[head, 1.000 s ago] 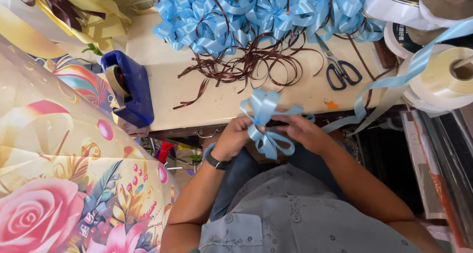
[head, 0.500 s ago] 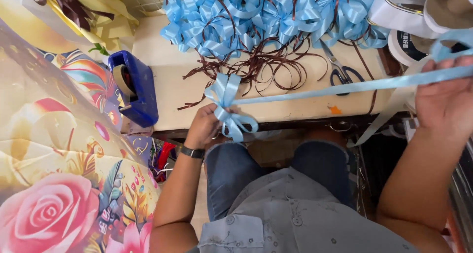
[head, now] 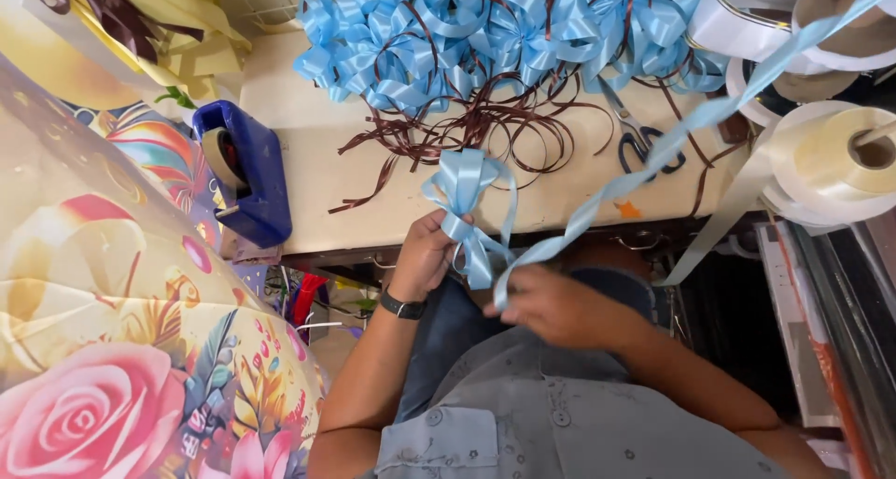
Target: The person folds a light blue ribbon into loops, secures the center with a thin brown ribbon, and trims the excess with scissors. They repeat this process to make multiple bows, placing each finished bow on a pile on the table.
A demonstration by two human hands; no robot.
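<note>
— Hands at the near edge of the bench: where was the bow?

— Left hand (head: 425,255) pinched a half-made light blue ribbon bow (head: 464,191) at its waist, fingers pressed together on the gathered loops, holding it just above the table's near edge (head: 392,241). Right hand (head: 551,303) sat lower, over the lap, closed on the loose blue ribbon strand (head: 653,157) that ran up and right toward the ribbon rolls (head: 840,157) at the far right.

— And room around it?

— Bare cream tabletop lay between the bow and a blue tape dispenser (head: 245,176) at the left edge. Farther back, thin brown ribbon strands (head: 467,129) sprawled across the middle, touching a heap of finished blue bows (head: 485,21) along the far side. Scissors (head: 639,138) lay right of the brown strands, partly under the taut strand. A large floral-printed wrapping sheet (head: 112,348) crowded the near left, reaching almost to the left forearm, where a dark wristwatch (head: 403,304) showed.

— Open space?

— Mainly the strip of table just beyond the bow, and the gap over the lap between the two hands.
</note>
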